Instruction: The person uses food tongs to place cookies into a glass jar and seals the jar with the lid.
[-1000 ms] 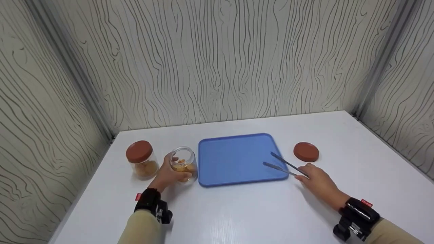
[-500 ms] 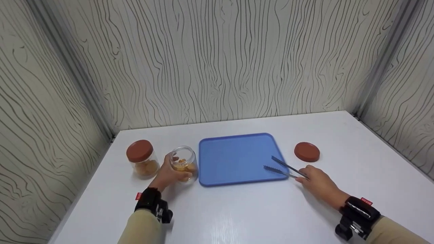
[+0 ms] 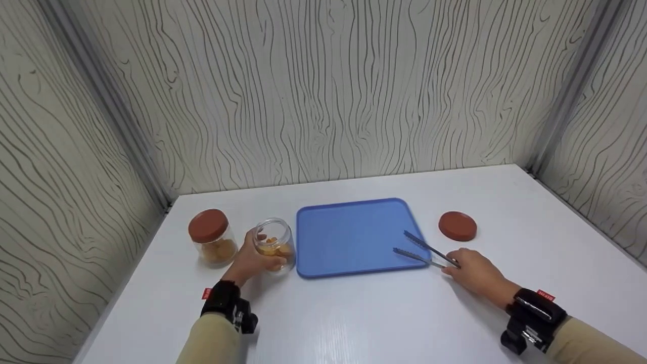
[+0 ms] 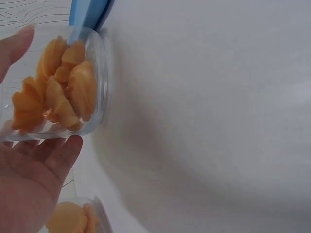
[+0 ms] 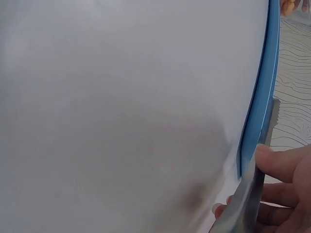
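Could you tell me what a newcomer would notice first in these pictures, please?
Probably the blue tray in the middle of the white table, with metal tongs lying across its right edge, pinched at the near end by the right hand. Left of the tray, the left hand grips an open jar of orange pieces beside a lidded jar. A loose brown lid lies right of the tray.
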Demonstrator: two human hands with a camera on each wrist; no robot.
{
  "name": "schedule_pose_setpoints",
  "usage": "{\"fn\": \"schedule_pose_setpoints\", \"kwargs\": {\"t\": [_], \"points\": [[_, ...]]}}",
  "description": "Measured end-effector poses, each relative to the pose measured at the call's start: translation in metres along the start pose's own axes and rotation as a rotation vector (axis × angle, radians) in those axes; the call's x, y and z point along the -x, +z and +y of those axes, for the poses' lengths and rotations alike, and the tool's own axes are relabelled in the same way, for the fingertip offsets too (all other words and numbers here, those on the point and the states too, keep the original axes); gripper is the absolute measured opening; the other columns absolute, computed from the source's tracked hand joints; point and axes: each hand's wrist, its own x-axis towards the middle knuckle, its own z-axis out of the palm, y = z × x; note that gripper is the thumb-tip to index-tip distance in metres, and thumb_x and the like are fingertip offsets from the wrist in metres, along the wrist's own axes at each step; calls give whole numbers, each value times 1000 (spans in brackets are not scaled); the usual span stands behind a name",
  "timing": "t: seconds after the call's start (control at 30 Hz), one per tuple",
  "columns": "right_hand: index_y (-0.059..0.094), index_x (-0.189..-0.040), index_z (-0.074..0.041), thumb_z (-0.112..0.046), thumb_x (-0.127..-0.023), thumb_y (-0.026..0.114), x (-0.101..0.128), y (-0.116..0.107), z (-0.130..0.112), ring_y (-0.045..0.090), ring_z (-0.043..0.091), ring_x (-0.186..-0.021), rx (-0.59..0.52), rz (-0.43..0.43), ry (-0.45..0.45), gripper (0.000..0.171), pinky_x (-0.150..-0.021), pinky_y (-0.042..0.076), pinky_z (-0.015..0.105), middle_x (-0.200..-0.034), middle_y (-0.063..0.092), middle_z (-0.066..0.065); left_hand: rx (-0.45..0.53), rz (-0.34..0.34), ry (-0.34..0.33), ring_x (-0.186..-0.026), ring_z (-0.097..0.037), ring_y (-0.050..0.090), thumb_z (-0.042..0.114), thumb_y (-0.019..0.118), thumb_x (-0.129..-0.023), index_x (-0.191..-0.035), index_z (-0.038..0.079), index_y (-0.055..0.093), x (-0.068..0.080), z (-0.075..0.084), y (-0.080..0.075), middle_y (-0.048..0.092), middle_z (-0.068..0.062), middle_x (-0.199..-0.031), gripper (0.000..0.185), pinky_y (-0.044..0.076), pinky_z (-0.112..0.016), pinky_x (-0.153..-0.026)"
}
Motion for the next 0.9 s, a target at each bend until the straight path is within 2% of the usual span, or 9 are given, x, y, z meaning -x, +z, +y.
{"fn": "schedule_pose_setpoints", "kwargs": {"t": [0.17,0.5,0.63,0.73,0.9], "points": [[66,-101,9,-9,-84,73,0,0,0,52,24,-80,5,-15,15,26,-71,45,41,-90,62,12,3,-5,-4,-129,-33,41,15,89,-68,-147,1,22,2,3,-1,39,-20,-143,104,31,-46,-109],[66,-97,6,-10,-84,71,0,-4,0,50,21,-72,33,-45,3,21,-65,43,37,-80,59,5,-9,-20,-33,-131,-32,38,16,88,-69,-149,2,18,1,1,-2,38,-18,-144,107,28,-48,-111],[64,-107,12,-17,-88,69,0,-9,2,60,33,-85,31,-39,9,35,-75,50,47,-92,65,19,-9,-21,-28,-130,-33,39,16,88,-68,-149,3,18,1,0,-2,37,-18,-145,108,29,-49,-110],[60,-114,16,-23,-90,67,-2,-12,4,59,46,-101,41,2,6,46,-84,48,56,-108,61,31,-1,-17,-14,-129,-34,40,15,89,-68,-149,2,19,1,0,-1,38,-20,-144,108,29,-48,-110],[58,-118,16,-24,-90,68,-5,-15,6,55,52,-102,62,71,-13,50,-82,47,60,-112,55,35,6,-15,-13,-129,-33,40,15,88,-68,-148,1,19,0,0,-1,38,-20,-144,107,30,-48,-109]]}}
